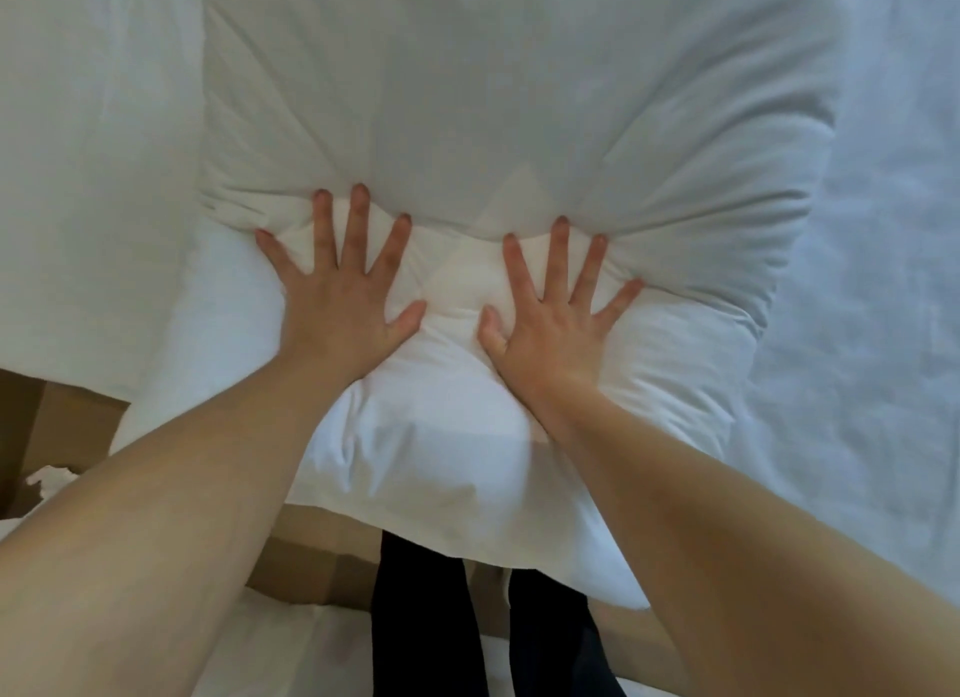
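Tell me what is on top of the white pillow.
The left hand and right hand press flat on the white pillow, fingers spread, denting it. Nothing else shows on it; the fabric under the palms is covered.

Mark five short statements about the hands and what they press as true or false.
1. The left hand and the right hand both press on the pillow. True.
2. The left hand is clenched in a fist. False: its fingers are straight and spread.
3. A cardboard box shows at the lower left. True.
4. The pillow is dark blue. False: it is white.
5. The pillow's cloth bunches into wrinkles around the hands. True.
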{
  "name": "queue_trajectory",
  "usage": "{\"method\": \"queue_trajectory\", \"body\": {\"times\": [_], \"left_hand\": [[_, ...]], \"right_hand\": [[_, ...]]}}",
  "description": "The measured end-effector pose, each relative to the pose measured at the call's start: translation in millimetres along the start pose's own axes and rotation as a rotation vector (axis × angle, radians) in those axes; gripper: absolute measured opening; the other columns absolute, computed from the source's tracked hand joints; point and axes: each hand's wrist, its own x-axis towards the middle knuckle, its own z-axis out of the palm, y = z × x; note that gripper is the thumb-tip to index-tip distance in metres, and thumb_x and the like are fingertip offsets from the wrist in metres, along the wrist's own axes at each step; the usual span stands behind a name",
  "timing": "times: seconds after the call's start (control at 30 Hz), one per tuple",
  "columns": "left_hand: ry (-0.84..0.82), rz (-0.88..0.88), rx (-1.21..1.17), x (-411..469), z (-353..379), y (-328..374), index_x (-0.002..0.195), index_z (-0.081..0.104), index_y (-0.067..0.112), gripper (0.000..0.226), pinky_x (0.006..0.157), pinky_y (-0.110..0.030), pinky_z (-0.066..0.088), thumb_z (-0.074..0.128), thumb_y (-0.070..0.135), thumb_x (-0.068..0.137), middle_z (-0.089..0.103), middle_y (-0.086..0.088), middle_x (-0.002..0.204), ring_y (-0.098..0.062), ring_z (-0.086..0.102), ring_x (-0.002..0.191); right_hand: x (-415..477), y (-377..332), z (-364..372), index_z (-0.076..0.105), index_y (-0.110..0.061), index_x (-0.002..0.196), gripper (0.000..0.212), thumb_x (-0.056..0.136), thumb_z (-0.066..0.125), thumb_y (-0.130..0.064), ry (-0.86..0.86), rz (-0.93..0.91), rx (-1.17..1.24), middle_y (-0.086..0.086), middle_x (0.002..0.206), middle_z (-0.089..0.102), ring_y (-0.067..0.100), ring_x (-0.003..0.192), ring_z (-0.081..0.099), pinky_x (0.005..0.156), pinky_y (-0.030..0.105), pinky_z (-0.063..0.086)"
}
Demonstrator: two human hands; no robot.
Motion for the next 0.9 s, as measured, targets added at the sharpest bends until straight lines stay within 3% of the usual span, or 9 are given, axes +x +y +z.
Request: {"method": "queue_trajectory", "body": {"times": [0.3, 0.57, 0.77, 0.9], "left_hand": [[-0.127, -0.079, -0.086, -57, -57, 20, 0.155, -0.008, 0.027, 0.077, 0.108, -0.072, 0.005, 0.014, 0.065, 0.091, -0.017, -0.012, 0.161, -0.034, -0.014, 0.147], [-0.132, -0.226, -0.237, -87, -84, 53, 0.154, -0.009, 0.020, 0.079, 0.110, -0.069, -0.002, 0.010, 0.064, 0.091, -0.016, -0.010, 0.161, -0.032, -0.014, 0.148], [-0.091, -0.152, -0.212, -102, -76, 41, 0.155, -0.001, 0.018, 0.081, 0.110, -0.068, -0.003, -0.005, 0.060, 0.085, -0.008, -0.011, 0.162, -0.032, -0.007, 0.149], [-0.104, -0.116, -0.182, -104, -72, 36, 0.154, 0.007, 0.018, 0.080, 0.110, -0.070, 0.001, 0.000, 0.059, 0.086, 0.000, -0.012, 0.162, -0.033, 0.000, 0.149]], "right_hand": [[-33, 23, -45, 0.002, -0.042, 0.153, 0.070, 0.090, 0.026, -0.063, -0.090, -0.128, -0.013, 0.006, 0.163, -0.017, 0.038, 0.146, -0.019, 0.107, 0.072, -0.009], [-29, 30, -79, -0.006, -0.038, 0.154, 0.069, 0.092, 0.019, -0.058, -0.133, -0.315, -0.097, 0.002, 0.160, -0.026, 0.037, 0.145, -0.024, 0.108, 0.073, 0.000], [-30, 29, -82, -0.014, -0.038, 0.152, 0.068, 0.092, 0.012, -0.058, -0.199, -0.307, -0.111, 0.002, 0.157, -0.033, 0.036, 0.143, -0.030, 0.110, 0.072, -0.003], [-28, 27, -81, -0.017, -0.036, 0.152, 0.071, 0.086, 0.000, -0.059, -0.216, -0.305, -0.136, 0.003, 0.156, -0.035, 0.037, 0.142, -0.031, 0.109, 0.072, -0.005]]}}
